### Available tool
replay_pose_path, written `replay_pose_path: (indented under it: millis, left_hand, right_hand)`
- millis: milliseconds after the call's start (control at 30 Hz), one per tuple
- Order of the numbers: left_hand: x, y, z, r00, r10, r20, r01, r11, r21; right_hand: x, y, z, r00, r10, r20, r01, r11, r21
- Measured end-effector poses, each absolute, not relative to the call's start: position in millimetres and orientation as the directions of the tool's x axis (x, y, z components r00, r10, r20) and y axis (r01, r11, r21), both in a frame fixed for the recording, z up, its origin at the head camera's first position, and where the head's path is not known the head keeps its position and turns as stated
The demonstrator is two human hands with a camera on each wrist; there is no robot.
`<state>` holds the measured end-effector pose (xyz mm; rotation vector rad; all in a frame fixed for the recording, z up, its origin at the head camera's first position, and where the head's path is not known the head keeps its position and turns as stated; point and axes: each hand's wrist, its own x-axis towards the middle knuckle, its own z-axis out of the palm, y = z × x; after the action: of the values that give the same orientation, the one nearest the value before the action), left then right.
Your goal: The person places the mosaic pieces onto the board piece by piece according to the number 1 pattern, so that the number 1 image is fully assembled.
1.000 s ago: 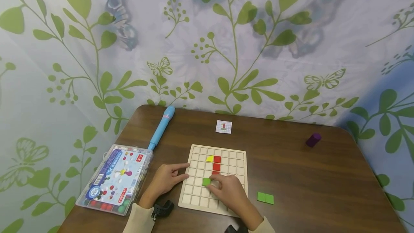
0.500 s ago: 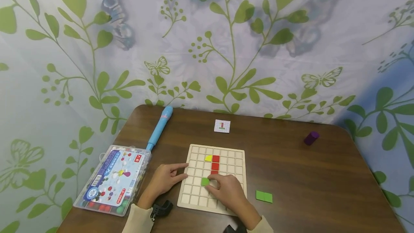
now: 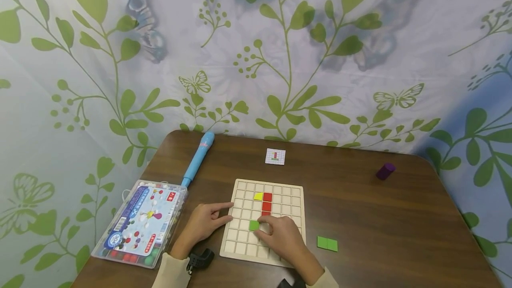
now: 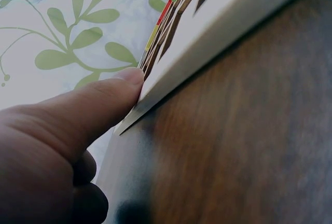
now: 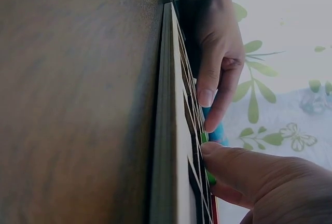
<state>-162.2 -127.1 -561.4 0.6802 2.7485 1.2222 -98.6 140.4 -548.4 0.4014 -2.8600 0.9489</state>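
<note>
A pale wooden grid board (image 3: pixel 242 236) lies flat on the table. My right hand (image 3: pixel 285 238) reaches over its middle and holds a green square tile (image 3: pixel 254 225) with thumb and index finger at the tile's right side, in a grid cell. Just above it stands a column of red tiles (image 3: pixel 266 206), its lower end partly hidden by the fingers. A yellow piece (image 3: pixel 258 196) sits left of the top red one. My left hand (image 3: pixel 205 222) touches the board's left edge with spread thumb and index finger; in the left wrist view a fingertip (image 4: pixel 132 76) rests at the board's rim.
Two loose green tiles (image 3: pixel 327 243) lie right of the board. Behind it is a small pattern card (image 3: pixel 275 156). A clear plastic case (image 3: pixel 140 221) with coloured balls and a blue microphone-shaped object (image 3: pixel 198 158) are at left. A purple cylinder (image 3: pixel 385 171) stands at back right.
The head view has shifted slightly. Both hands and the tiles keep their places on the board.
</note>
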Motion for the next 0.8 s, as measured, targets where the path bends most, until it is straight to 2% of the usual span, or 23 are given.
replay_pose_path:
  millis: [333, 800]
  left_hand:
    - [-163.1, -127.0, -562.0, -0.908, 0.411, 0.074, 0.334, 0.608, 0.721]
    - [-162.4, -127.0, -562.2, -0.906, 0.412, 0.099, 0.35, 0.596, 0.723]
  right_hand:
    - [-99.1, 140.0, -549.3, -0.962, -0.213, 0.168, -0.271, 0.783, -0.559]
    - [-98.1, 139.9, -548.8, -0.96, -0.221, 0.17, -0.279, 0.77, -0.574]
